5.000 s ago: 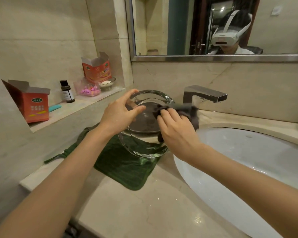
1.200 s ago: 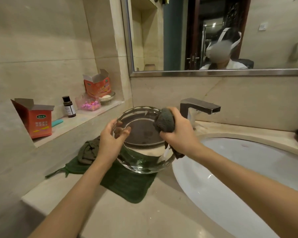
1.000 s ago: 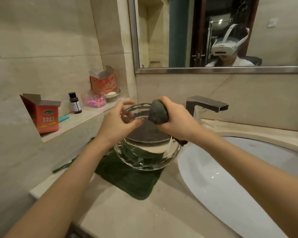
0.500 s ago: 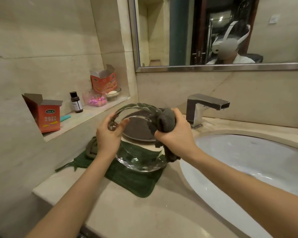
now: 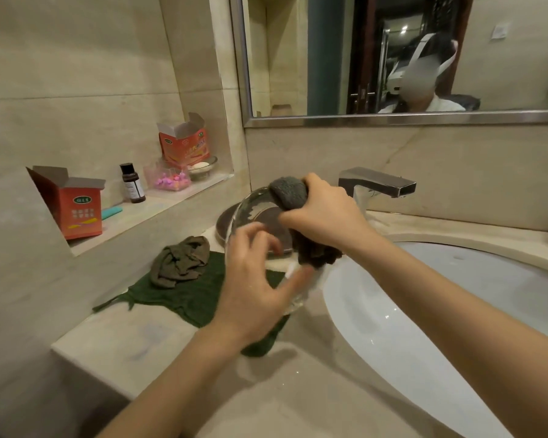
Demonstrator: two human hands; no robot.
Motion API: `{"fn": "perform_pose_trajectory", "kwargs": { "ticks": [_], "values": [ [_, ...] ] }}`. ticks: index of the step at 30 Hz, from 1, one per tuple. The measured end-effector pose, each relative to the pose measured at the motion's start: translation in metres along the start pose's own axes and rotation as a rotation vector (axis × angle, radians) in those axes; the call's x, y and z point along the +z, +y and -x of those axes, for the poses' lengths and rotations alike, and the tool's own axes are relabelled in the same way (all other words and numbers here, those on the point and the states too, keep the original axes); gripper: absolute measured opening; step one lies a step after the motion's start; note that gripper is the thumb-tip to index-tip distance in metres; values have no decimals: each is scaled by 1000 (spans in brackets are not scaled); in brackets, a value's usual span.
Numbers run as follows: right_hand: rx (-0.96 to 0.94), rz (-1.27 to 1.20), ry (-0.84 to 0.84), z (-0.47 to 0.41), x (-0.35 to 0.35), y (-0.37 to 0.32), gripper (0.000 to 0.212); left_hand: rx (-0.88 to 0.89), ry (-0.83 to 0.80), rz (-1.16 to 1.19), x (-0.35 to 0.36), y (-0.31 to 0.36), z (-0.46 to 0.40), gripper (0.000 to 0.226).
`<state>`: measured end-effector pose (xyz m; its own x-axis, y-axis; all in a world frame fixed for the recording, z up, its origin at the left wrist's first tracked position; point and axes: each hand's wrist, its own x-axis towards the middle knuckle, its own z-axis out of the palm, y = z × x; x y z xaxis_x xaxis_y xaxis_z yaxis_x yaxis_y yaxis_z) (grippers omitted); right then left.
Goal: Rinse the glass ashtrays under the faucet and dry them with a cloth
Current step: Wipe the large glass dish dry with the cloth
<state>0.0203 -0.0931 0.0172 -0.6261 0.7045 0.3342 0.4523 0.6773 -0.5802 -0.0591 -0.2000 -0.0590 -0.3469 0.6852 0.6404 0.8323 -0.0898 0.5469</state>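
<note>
On the wall ledge at far left stands an open red carton [image 5: 76, 207], then a teal object [image 5: 111, 212] lying flat, a small dark bottle [image 5: 132, 183], a clear box of pink pieces [image 5: 168, 179], a second orange carton [image 5: 184, 143] and a soap dish [image 5: 203, 167]. Below, a dark green towel [image 5: 184, 295] is spread on the marble counter [image 5: 266, 390] with a crumpled olive cloth [image 5: 181, 260] on it. The left hand [image 5: 253, 289] cups the near side of the glass ashtray [image 5: 250, 210], fingers curled loosely against it and blurred — the ashtray is held tilted above the counter, just left of the basin. The right hand [image 5: 323, 216] grips a grey cloth [image 5: 290, 191] folded over the ashtray's upper rim. Behind sits a dark round dish [image 5: 266, 221]. Further right are the square chrome faucet [image 5: 377, 184] and the white sink [image 5: 456, 311].
</note>
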Motion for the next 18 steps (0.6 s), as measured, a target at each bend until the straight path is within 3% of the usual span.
{"fn": "perform_pose_trajectory", "kwargs": {
  "ticks": [2, 5, 8, 11, 15, 18],
  "values": [
    [17, 37, -20, -5, -1, -6, 46, -42, -112, -107, 10, 1, 5, 69],
    [0, 32, -30, -6, 0, -12, 44, -162, 42, -97, 20, 5, 6, 67],
    [-34, -363, -70, 3, 14, -13, 43, -213, 127, 48, 11, 4, 8, 50],
    [-123, -761, -114, 19, 46, -17, 71, -273, 153, 227, -8, 0, 3, 50],
    [-322, -603, -76, 15, 66, -31, 90, -460, 145, 710, -36, -8, -6, 32],
    [-321, -408, 57, -13, 59, -15, 63, -465, 39, 1130, -45, -9, -6, 48]
  ]
}}
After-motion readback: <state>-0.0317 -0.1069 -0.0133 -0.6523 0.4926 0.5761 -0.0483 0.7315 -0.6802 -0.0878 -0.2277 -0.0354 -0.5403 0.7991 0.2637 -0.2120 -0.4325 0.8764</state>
